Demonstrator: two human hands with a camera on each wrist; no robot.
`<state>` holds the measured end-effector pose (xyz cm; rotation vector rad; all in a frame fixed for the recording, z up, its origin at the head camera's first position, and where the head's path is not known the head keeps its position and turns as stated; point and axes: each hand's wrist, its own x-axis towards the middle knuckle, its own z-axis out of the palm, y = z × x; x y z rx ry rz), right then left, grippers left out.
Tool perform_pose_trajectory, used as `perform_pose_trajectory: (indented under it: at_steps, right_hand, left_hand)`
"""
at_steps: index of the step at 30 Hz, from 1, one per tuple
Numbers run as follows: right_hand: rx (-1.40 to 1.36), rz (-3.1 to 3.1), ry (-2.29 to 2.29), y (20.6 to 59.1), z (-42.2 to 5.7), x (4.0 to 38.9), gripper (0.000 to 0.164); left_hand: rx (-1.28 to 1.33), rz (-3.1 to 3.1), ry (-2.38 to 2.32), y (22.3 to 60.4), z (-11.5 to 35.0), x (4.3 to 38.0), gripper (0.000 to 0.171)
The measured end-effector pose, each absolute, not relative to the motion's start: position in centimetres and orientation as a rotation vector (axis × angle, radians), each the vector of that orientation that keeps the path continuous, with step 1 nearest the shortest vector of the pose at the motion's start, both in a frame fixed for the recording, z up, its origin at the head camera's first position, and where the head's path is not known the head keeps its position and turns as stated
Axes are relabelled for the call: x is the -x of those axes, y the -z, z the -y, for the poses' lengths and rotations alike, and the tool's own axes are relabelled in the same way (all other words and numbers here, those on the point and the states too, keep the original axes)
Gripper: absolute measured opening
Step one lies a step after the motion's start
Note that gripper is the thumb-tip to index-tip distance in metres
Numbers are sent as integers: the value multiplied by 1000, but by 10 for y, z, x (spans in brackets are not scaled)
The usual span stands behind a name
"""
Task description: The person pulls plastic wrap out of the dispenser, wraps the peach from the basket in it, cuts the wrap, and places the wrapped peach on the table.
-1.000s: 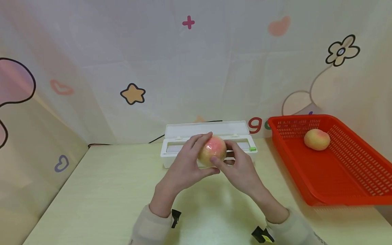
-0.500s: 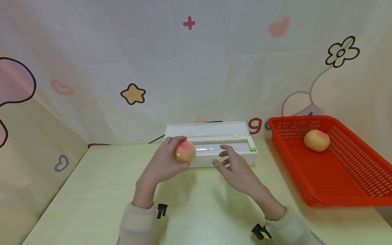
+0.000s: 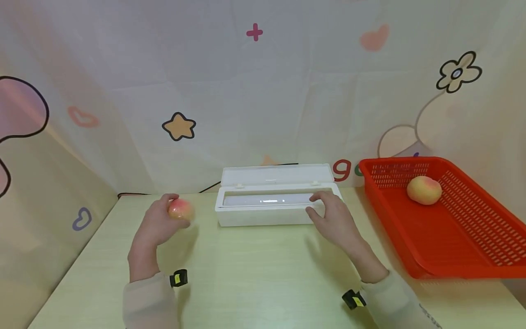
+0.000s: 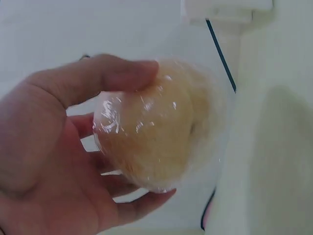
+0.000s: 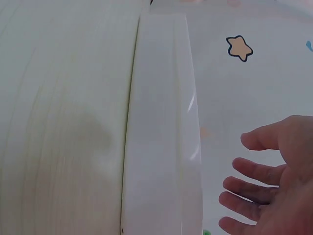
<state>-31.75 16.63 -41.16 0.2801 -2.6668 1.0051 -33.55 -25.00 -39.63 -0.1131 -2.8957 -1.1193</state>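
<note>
Pale tabletop point(image 3: 255, 269), left hand point(image 3: 156, 226) round a film-wrapped peach point(image 4: 156, 134), right hand point(image 3: 337, 224) loosely spread.

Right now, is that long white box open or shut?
Open: the lid of the white box is tilted back, leaving the shiny white roll inside exposed.

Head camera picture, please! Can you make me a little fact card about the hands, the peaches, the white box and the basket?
Left hand: grips the wrapped peach
Wrapping: clear, shiny and wrinkly
Right hand: holds nothing, near the right end of the white box
Box lid: open, at the back
Inside box: a shiny, whitish roll
Basket: red basket, on the right
Inside basket: one other peach
Table: pale, under the box and basket
</note>
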Motion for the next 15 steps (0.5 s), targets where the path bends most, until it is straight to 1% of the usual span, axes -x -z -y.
perform_pose_trajectory:
  at_steps: [8,15]
  right_hand:
    - [-307,2771,-911,413,-171,325,31]
    - [-344,2789,-821,417,-175,324,30]
  left_hand:
    - [-184,2922,1161,415,298,330,86]
    - [-458,2825,1175,427,311,330,88]
